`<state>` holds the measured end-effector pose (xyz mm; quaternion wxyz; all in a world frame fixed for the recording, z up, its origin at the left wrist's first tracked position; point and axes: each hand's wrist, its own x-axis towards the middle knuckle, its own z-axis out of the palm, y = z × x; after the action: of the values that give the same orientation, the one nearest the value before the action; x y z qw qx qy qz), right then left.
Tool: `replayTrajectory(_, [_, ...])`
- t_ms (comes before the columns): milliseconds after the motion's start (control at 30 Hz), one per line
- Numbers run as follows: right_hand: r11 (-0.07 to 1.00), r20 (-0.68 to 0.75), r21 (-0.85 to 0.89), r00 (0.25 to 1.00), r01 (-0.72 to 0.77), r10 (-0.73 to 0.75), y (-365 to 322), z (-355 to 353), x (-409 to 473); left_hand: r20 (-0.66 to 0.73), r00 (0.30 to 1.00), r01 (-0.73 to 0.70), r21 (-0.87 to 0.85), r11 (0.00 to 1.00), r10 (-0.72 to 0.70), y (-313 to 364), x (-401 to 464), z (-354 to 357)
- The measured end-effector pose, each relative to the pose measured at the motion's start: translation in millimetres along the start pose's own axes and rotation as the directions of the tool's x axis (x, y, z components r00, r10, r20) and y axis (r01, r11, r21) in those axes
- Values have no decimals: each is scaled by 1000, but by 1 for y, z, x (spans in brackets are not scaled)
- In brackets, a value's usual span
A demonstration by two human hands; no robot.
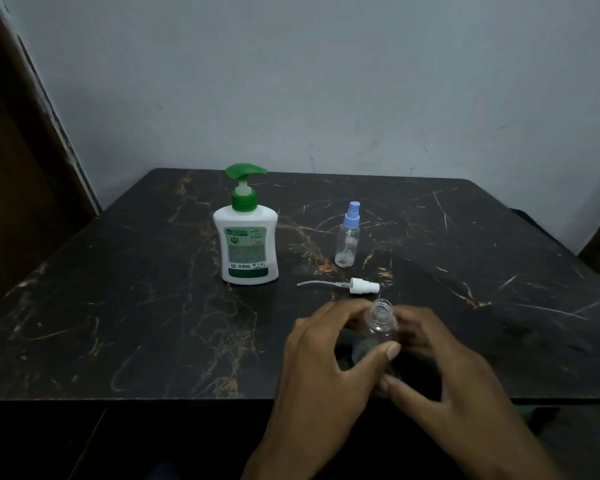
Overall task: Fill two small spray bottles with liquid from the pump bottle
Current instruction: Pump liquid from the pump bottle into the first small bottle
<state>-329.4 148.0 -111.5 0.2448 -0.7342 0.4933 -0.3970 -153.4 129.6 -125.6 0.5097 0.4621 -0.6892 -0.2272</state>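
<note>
Low in the frame I see my left hand (321,355) and right hand (433,355) both curled round the uncapped clear bottle (381,325). Its white sprayer (362,285) lies just above on the table (118,306); the pump bottle (246,237) and blue-capped bottle (349,237) stand at centre.

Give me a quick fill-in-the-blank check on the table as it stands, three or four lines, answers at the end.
1. The open clear bottle is held by ____ hands.
2. The white spray head lies on the table between the held bottle and the bottle with the ____ spray top.
3. The pump bottle has a ____ pump.
4. The bottle standing apart still has its top ____.

Missing words: both; blue; green; on
</note>
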Motion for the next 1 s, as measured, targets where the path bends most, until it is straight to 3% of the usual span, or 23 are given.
replayTrajectory(133, [998, -70, 62, 997, -14, 18, -4, 7, 9, 1, 1000, 19, -19, 1000, -19, 7, -2, -10])
replayTrajectory(200, [995, -76, 100, 997, -3, 11, -8, 9, 17, -81, 997, -1, 59, 998, 6, 15, -2, -25])
replayTrajectory(367, [993, -74, 87, 995, 73, -67, -22, 25, 59, -325, 904, -200, 252, 947, 278, 56, 66, -105])
replayTrajectory(433, [989, -102, 97, 989, 116, -106, -25, 34, 80, -408, 857, -214, 273, 938, 315, 65, 120, -134])
replayTrajectory(500, [983, -159, 88, 976, 163, -148, -26, 46, 100, -418, 866, -142, 323, 936, 275, 60, 175, -149])
replayTrajectory(600, [973, -231, 78, 953, 218, -195, -24, 62, 124, -332, 942, 89, 391, 916, 50, 39, 233, -148])
replayTrajectory(667, [967, -269, 71, 938, 246, -219, -24, 71, 134, -289, 955, 192, 428, 883, -68, 25, 249, -142])
replayTrajectory(833, [951, -300, 67, 916, 301, -268, -25, 83, 145, -277, 945, 304, 536, 787, -176, 14, 255, -133])
replayTrajectory(1000, [945, -309, 37, 904, 324, -297, -20, 87, 150, -247, 945, 323, 622, 713, -213, 9, 255, -129])
